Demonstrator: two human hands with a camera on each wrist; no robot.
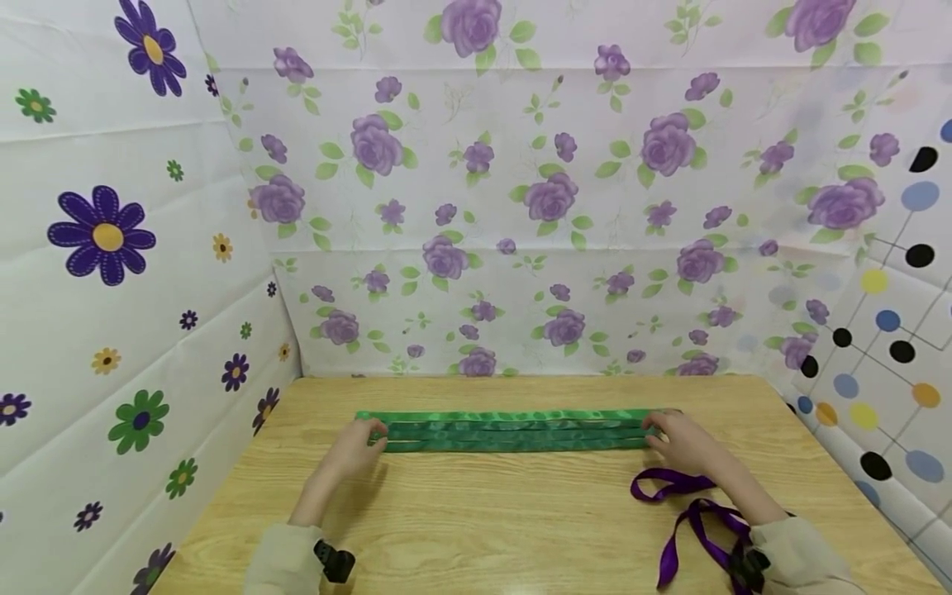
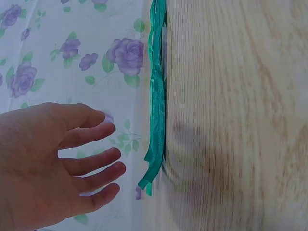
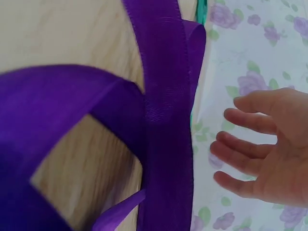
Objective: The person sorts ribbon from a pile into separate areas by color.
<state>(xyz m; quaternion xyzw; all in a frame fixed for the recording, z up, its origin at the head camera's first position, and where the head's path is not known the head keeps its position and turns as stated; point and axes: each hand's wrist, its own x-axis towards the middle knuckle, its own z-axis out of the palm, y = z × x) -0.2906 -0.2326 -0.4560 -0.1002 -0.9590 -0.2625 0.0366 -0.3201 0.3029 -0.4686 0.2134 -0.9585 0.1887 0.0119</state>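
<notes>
Green ribbons (image 1: 513, 435) lie side by side as long, flat strips across the lower middle of the frame, on the wooden desk (image 1: 506, 521). They look light, limp and satiny, so they should slide easily and crease rather than break; a gentle pinch near the ends, all strips together, would probably suit them best. The left hand (image 1: 357, 449) is at their left end and the right hand (image 1: 683, 446) at their right, both with fingers relaxed and grasping nothing. Purple ribbon (image 3: 166, 120) lies in loose loops at lower right, beside the right forearm. Flowered cloth (image 1: 498, 91) hangs behind.
</notes>
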